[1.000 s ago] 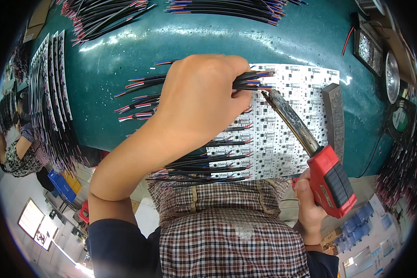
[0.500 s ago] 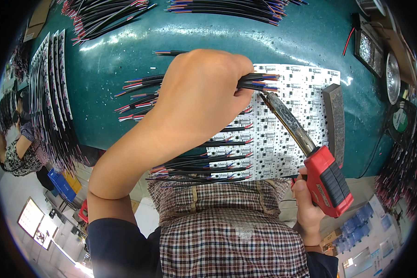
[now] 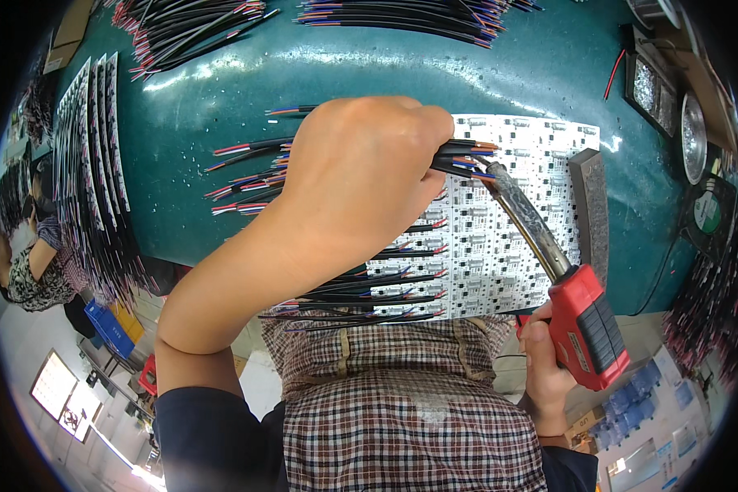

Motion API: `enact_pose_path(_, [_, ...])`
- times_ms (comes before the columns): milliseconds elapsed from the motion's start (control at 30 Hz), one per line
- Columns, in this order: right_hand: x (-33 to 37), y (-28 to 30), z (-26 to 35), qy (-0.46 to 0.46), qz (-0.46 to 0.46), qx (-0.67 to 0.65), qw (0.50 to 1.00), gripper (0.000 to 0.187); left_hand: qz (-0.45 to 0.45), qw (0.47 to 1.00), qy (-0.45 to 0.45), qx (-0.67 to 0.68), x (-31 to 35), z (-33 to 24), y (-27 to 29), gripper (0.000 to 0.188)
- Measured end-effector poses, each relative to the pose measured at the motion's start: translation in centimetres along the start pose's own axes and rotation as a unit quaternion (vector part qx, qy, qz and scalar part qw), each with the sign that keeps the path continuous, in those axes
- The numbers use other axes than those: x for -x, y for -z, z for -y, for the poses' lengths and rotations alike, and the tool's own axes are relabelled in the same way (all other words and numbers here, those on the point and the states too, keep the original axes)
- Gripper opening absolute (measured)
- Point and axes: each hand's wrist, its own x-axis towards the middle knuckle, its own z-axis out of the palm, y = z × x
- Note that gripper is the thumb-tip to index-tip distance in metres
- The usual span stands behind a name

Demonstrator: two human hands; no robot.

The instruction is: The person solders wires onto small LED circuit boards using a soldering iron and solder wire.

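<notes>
The left hand (image 3: 367, 168) has its grip pinching black cables (image 3: 459, 168) over white circuit boards (image 3: 496, 254). The right grip (image 3: 545, 369) wraps around a red soldering gun (image 3: 584, 324).

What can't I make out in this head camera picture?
In the head view:
Middle of the black cables with coloured wire ends: hidden by the left hand.
Most fingers of the right hand: behind the red-and-black soldering iron.
Whether its tip touches cables: too small to tell.
Part of the white circuit-board sheet: covered by the grey rectangular bar.
Black cable pile with red and white tips: cut off by upper edge.
</notes>
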Motion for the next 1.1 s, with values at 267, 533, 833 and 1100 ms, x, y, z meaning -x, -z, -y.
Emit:
enact_pose_path(267, [0.4,-0.1,-0.9,0.001,-0.024,-0.003,1.0,0.024,0.005,0.998,0.024,0.054,0.1,0.6,0.2,0.014])
enact_pose_path(533, [0.7,0.0,-1.1,0.005,-0.021,-0.042,0.999,0.02,-0.194,0.962,0.001,-0.191,0.0,-0.6,2.8,0.026])
enact_pose_path(833, [1.6,0.8,-0.9,-0.059,0.018,-0.005,0.998,0.027,-0.015,0.993,0.089,0.076,3.2,-1.7,-0.6,0.019])
enact_pose_path(1100, [1.3,0.5,-1.0,-0.061,0.034,0.027,0.997,0.024,-0.019,0.997,0.072,0.034,3.4,-1.3,-2.0,0.016])
